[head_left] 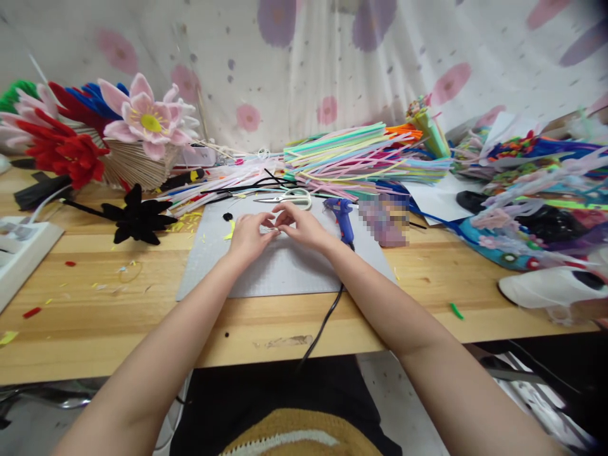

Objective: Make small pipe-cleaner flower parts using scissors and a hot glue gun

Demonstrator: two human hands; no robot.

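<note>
My left hand [252,234] and my right hand [301,225] meet above a grey board [285,278]. Fingers and thumbs on both sides are pinched together around something too small to make out. Just behind my hands lie scissors [300,199] with pale handles. A blue glue gun [342,221] rests to the right of my right hand, its black cord running under my right forearm. Left of my left hand are a small black piece [228,216] and a yellow scrap [230,230].
Several pipe cleaners [342,155] are heaped along the back. A black fuzzy flower [137,215] and a pink one [145,117] stand at the left, near a white power strip [23,256]. Craft pieces and a white device [551,286] occupy the right.
</note>
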